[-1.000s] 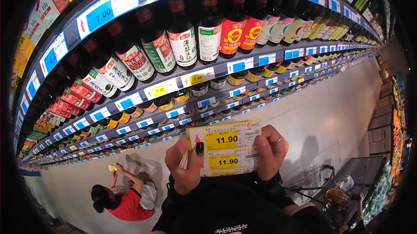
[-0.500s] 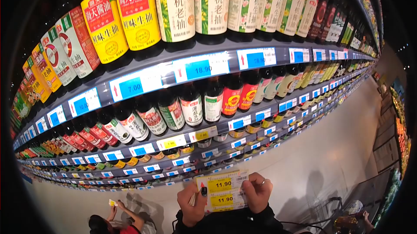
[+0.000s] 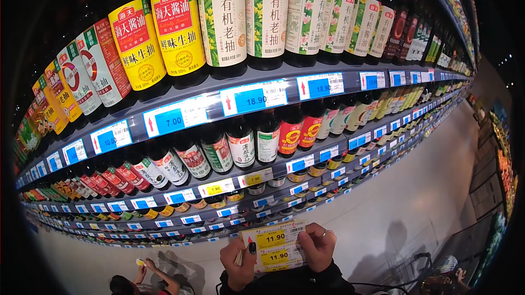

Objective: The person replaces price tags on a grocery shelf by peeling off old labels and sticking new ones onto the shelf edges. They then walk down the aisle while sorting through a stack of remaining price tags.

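A sheet of yellow-and-white price tags (image 3: 275,249) printed 11.90 is held low in front of me, at the bottom centre. My left hand (image 3: 237,262) grips its left edge, thumb on top, with a dark thumbnail or small dark piece there. More folded tags stick out beside those fingers. On the opposite edge, my right hand (image 3: 319,248) pinches the sheet between thumb and fingers; a ring shows on one finger. Beyond both hands stands the shelf of sauce bottles (image 3: 241,140), apart from them. Its upper edge carries a blue price label (image 3: 167,121) reading 7.00.
Yellow-labelled bottles (image 3: 178,32) and white-labelled bottles (image 3: 221,21) line the top shelf. Another person (image 3: 147,278) at lower left holds a small yellow tag. A second person (image 3: 448,267) is at lower right, near a cart. Pale floor (image 3: 377,202) stretches right of the shelving.
The shelves sit slightly lower in view as the camera tilts. My hands and the tag sheet have shifted a little left, still gripping. The person at lower left has moved slightly down.
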A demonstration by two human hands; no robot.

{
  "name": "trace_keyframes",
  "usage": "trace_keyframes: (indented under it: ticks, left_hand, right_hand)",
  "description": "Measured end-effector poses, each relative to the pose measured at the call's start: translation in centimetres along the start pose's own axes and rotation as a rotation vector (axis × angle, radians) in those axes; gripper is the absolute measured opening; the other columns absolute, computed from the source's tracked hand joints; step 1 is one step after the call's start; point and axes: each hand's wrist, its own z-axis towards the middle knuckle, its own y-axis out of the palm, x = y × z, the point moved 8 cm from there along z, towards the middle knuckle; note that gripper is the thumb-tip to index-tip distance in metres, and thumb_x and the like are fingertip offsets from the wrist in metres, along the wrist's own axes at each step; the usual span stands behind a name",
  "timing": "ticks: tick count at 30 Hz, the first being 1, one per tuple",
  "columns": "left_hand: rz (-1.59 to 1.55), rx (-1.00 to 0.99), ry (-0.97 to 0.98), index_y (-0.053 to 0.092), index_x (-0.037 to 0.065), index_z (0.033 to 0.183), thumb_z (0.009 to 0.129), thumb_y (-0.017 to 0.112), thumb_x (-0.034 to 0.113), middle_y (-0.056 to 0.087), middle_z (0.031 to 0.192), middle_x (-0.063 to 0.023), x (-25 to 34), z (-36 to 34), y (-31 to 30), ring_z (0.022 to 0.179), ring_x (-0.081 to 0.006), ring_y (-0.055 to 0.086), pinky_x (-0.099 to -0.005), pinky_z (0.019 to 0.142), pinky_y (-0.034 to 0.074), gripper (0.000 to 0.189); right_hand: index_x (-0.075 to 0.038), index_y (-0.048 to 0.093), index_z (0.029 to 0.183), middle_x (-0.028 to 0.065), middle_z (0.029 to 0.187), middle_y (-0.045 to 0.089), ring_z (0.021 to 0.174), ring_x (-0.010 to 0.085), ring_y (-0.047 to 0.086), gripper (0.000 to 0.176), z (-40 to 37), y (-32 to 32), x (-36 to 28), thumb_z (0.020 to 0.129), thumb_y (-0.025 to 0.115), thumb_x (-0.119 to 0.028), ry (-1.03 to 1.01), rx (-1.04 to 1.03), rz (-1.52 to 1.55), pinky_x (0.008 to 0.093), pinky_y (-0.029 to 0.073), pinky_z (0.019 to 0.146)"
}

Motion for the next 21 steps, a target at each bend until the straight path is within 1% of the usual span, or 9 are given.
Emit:
trace_keyframes:
  ticks: [2,4,6,8,15,19,21]
  left_hand:
    - [0.007,-0.006,0.003,0.048,-0.001,0.067,0.076,0.055,0.004,0.052,0.056,-0.0074,-0.1,0.0,-0.1,0.047,-0.0106,0.049,-0.0244,0.046,0.036,0.013]
    - [0.014,-0.012,0.006,0.048,-0.001,0.067,0.076,0.056,0.006,0.052,0.056,-0.0071,-0.2,0.0,-0.2,0.047,-0.0108,0.048,-0.0246,0.046,0.036,0.014]
    - [-0.016,-0.045,-0.047,0.05,-0.001,0.068,0.077,0.057,0.008,0.051,0.055,-0.0063,-0.8,0.0,0.0,0.047,-0.0107,0.048,-0.0247,0.047,0.035,0.015]
    - [-0.007,-0.039,-0.054,0.051,-0.001,0.069,0.078,0.057,0.009,0.051,0.055,-0.0062,-0.6,0.3,0.1,0.047,-0.0105,0.047,-0.0247,0.047,0.035,0.015]
    - [-0.012,-0.031,-0.098,0.054,-0.003,0.072,0.077,0.057,0.01,0.052,0.055,-0.0062,-1.1,0.3,-0.5,0.047,-0.0102,0.047,-0.0248,0.046,0.035,0.013]
    - [-0.034,-0.034,-0.1,0.054,-0.003,0.073,0.077,0.057,0.01,0.052,0.056,-0.0063,-1.5,0.2,-0.9,0.047,-0.0102,0.047,-0.0244,0.047,0.035,0.013]
    - [-0.053,-0.043,-0.132,0.055,-0.003,0.074,0.077,0.057,0.009,0.053,0.056,-0.0061,-1.6,0.3,-0.9,0.047,-0.0099,0.047,-0.0244,0.047,0.035,0.012]
  right_hand:
    - [0.002,0.053,0.068,0.006,0.06,0.059,0.053,0.0081,0.053,0.015,0.1,0.1,-0.3,0.081,0.054,-0.005,-0.026,0.003,-0.013,0.0202,0.041,0.052]
    - [0.003,0.053,0.068,0.006,0.061,0.059,0.054,0.0081,0.053,0.015,0.1,0.1,-0.2,0.081,0.054,-0.005,-0.019,0.002,0.001,0.0203,0.041,0.052]
    - [0.003,0.053,0.069,0.006,0.061,0.059,0.054,0.0081,0.053,0.015,0.2,0.1,0.0,0.081,0.054,-0.004,-0.013,0.0,0.013,0.0203,0.041,0.052]
    - [0.002,0.056,0.073,0.0088,0.064,0.062,0.055,0.0131,0.061,0.011,0.2,0.1,0.0,0.08,0.057,-0.007,-0.023,0.0,-0.007,0.0229,0.044,0.053]
    - [0.003,0.056,0.074,0.0101,0.065,0.062,0.057,0.0133,0.061,0.011,0.3,0.5,0.1,0.08,0.057,-0.006,-0.034,-0.009,0.023,0.0233,0.045,0.054]
    - [0.003,0.056,0.075,0.0101,0.066,0.063,0.058,0.0143,0.062,0.011,0.3,0.9,0.0,0.08,0.057,-0.007,-0.023,-0.025,-0.013,0.0234,0.046,0.055]
    - [0.003,0.057,0.075,0.0101,0.067,0.063,0.058,0.0148,0.062,0.011,0.3,1.0,0.2,0.08,0.058,-0.007,-0.018,-0.028,-0.017,0.0235,0.046,0.055]
